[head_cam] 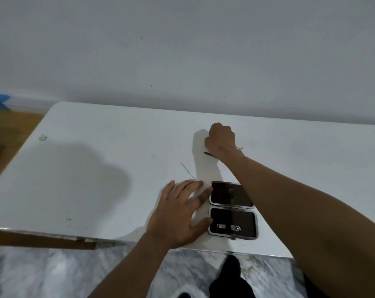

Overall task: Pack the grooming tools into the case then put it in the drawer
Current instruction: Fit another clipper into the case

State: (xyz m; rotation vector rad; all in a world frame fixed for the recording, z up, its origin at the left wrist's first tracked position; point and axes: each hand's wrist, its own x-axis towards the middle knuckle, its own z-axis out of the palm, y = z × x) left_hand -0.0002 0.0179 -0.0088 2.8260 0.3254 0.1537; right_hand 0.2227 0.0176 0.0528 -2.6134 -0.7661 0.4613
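The grooming case (233, 209) lies open on the white table (96, 168) near its front edge, dark lining up, with two small metal tools (228, 227) in the near half. My left hand (182, 211) rests flat on the table, fingers spread, touching the case's left side. A thin metal tool (187, 171) lies just beyond its fingertips. My right hand (221, 140) is farther back, fingers curled down on the table; what they hold is hidden. A dark slim tool (209, 154) shows beside the right wrist.
The table's back edge meets a plain wall (182, 50). The front left edge (53, 239) is chipped, showing brown wood. Marbled floor (42, 274) and my dark shoe (231, 263) lie below. Wooden flooring (8, 130) is at the far left.
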